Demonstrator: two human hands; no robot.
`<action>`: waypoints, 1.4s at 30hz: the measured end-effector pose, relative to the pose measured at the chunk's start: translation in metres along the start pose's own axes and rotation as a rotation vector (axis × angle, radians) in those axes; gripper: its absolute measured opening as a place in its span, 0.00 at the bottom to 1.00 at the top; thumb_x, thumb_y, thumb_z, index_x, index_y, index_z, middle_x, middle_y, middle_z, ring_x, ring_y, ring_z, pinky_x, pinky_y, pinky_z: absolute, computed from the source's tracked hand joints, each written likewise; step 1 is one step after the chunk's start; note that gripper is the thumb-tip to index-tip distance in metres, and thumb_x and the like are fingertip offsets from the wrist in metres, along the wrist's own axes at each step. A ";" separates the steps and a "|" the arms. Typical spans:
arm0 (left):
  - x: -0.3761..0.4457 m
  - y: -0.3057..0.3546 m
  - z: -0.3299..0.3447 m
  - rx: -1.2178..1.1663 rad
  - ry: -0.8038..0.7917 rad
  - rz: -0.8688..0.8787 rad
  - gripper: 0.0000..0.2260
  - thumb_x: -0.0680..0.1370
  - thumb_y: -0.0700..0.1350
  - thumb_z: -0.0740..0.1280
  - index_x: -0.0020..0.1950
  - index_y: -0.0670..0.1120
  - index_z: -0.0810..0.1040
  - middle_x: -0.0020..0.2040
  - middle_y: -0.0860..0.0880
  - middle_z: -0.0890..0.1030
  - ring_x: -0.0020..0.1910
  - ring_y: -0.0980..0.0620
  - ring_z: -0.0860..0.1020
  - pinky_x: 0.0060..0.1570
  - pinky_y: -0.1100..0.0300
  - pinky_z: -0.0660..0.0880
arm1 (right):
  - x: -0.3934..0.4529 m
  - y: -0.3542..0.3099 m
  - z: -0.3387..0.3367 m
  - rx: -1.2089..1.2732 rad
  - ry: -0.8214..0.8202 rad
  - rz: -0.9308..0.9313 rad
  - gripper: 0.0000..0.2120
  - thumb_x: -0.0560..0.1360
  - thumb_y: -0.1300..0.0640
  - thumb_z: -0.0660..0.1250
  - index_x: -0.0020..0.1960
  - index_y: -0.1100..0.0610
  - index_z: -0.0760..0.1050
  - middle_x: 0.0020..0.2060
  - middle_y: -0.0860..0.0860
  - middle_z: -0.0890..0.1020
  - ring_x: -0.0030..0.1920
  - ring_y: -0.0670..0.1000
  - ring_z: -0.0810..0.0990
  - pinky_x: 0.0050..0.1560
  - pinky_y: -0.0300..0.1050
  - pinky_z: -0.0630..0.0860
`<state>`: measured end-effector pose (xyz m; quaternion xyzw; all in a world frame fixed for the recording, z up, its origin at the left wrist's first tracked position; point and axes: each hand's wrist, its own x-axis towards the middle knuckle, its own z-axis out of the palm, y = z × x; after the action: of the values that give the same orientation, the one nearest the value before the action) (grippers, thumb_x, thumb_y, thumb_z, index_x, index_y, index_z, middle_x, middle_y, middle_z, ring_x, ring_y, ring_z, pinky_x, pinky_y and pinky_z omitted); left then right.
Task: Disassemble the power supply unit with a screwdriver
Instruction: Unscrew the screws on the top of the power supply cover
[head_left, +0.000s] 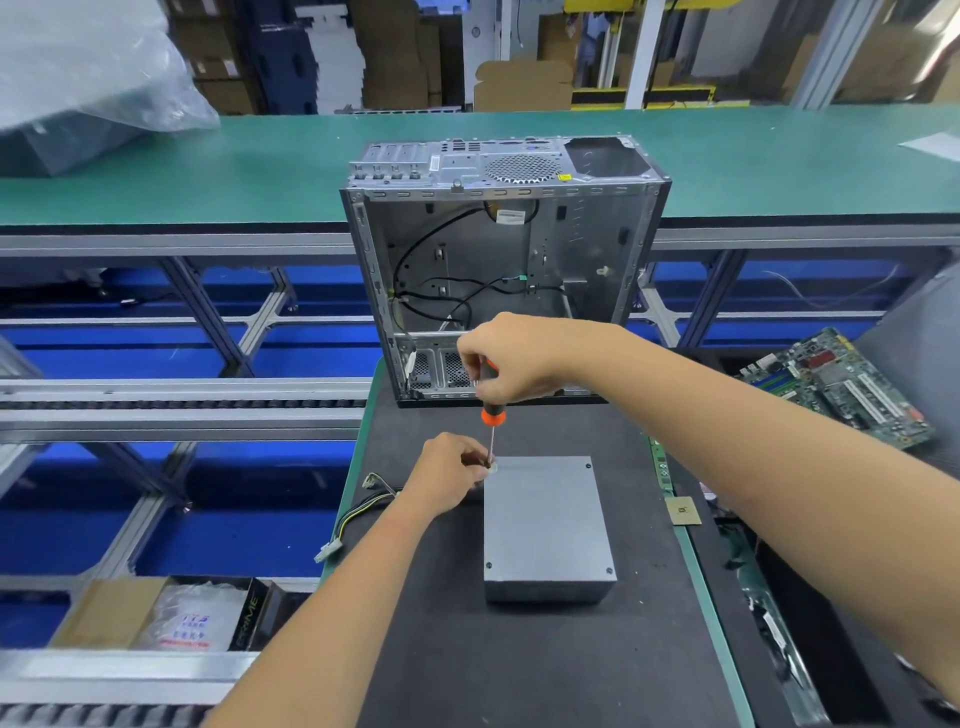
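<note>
A grey metal power supply unit (548, 525) lies flat on the black mat (519, 665), with screws at its top corners. Its cable bundle (358, 512) trails off to the left. My right hand (511, 364) grips the orange-and-black handle of a screwdriver (491, 415) held upright. The shaft's tip stands on the unit's far left corner. My left hand (449, 478) is beside that corner, its fingers pinching the lower shaft near the tip. The screw under the tip is hidden.
An empty open computer case (498, 249) stands just behind the unit. A motherboard (841, 384) lies to the right, with a small chip (683, 510) and a memory stick (661, 467) near the mat's right edge. A cardboard box (156, 613) sits lower left.
</note>
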<state>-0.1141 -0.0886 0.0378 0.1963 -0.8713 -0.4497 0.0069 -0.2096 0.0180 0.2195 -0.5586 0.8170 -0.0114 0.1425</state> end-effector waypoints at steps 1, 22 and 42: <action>0.000 0.001 0.000 0.001 0.006 0.002 0.04 0.74 0.37 0.71 0.42 0.45 0.84 0.34 0.52 0.82 0.29 0.58 0.76 0.35 0.69 0.75 | -0.001 -0.001 -0.002 0.044 -0.016 -0.012 0.06 0.71 0.61 0.67 0.47 0.55 0.73 0.40 0.46 0.77 0.40 0.48 0.75 0.33 0.41 0.68; -0.013 -0.015 -0.006 0.115 0.116 0.052 0.12 0.74 0.33 0.65 0.38 0.49 0.71 0.35 0.52 0.76 0.33 0.57 0.74 0.34 0.65 0.69 | -0.012 0.008 0.006 0.110 -0.166 0.166 0.12 0.68 0.53 0.74 0.42 0.55 0.71 0.35 0.51 0.81 0.25 0.48 0.81 0.28 0.37 0.69; -0.079 -0.090 -0.019 0.519 0.059 -0.338 0.09 0.79 0.37 0.62 0.55 0.43 0.80 0.52 0.45 0.78 0.52 0.44 0.78 0.47 0.58 0.72 | 0.011 -0.019 0.048 0.100 -0.155 0.044 0.13 0.69 0.46 0.73 0.40 0.52 0.72 0.38 0.50 0.80 0.42 0.52 0.78 0.39 0.48 0.74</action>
<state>-0.0077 -0.1229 -0.0088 0.3467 -0.9115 -0.2010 -0.0928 -0.1838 0.0077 0.1742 -0.5320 0.8139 -0.0057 0.2334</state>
